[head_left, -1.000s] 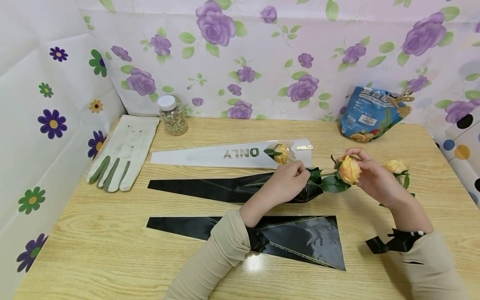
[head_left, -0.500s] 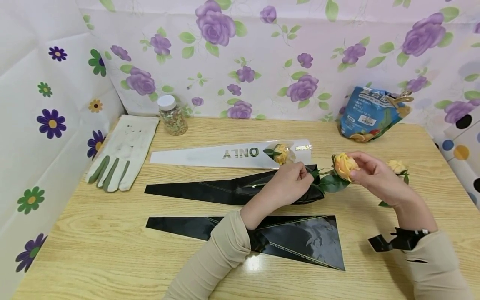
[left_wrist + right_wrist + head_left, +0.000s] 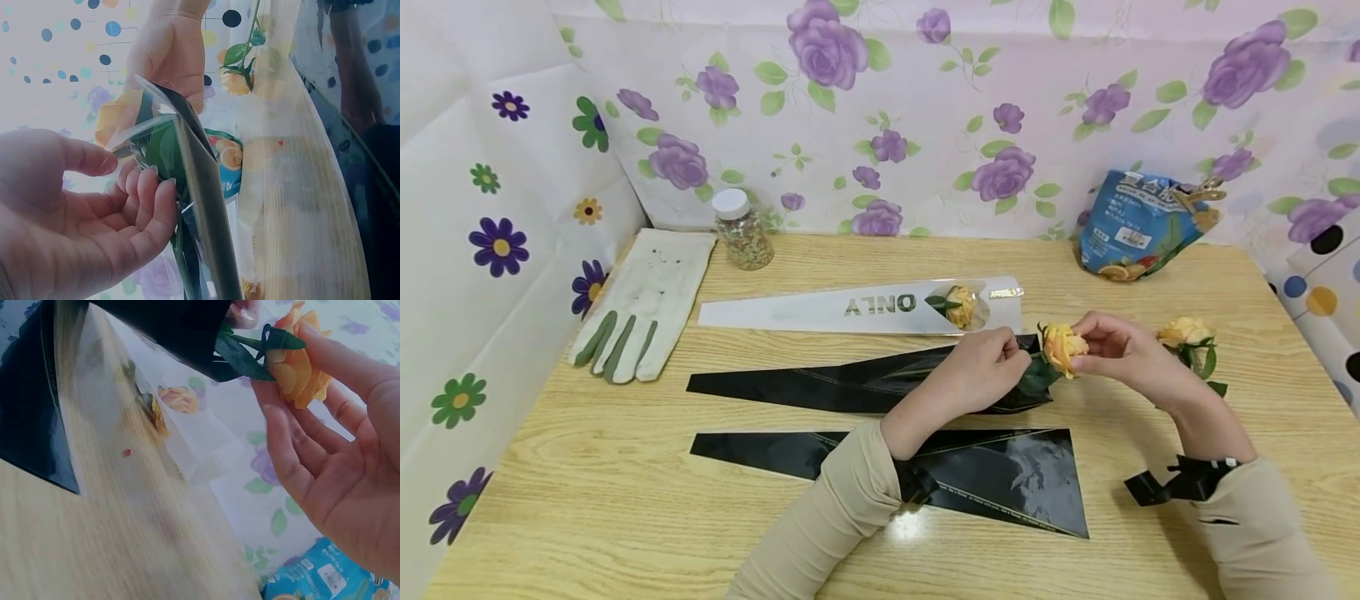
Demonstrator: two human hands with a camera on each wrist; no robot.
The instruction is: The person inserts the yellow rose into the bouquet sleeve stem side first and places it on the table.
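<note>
A yellow rose (image 3: 1062, 348) is in my right hand (image 3: 1138, 362), its bloom between thumb and fingers. Its stem runs into the wide mouth of a black flower sleeve (image 3: 820, 387), and green leaves sit at the opening. My left hand (image 3: 973, 371) pinches the edge of that mouth, fingers curled in; in the left wrist view the thumb and fingertips meet at the clear film beside the leaves (image 3: 164, 150). From the right wrist, the bloom (image 3: 300, 369) shows just outside the sleeve's rim (image 3: 169, 331). Most of the stem is hidden inside the sleeve.
Behind lies a white sleeve (image 3: 797, 314) marked ONLY, with a rose in it. A flat black sleeve (image 3: 1015, 475) lies in front, partly under the left forearm. Another yellow rose (image 3: 1186, 331) rests at right. A glove (image 3: 658, 283), a jar (image 3: 745, 237) and a blue bag (image 3: 1138, 229) stand around the back.
My right hand has moved left with the rose, bringing the bloom close to the sleeve's mouth as the stem slid further in. My left hand has stayed nearly in place.
</note>
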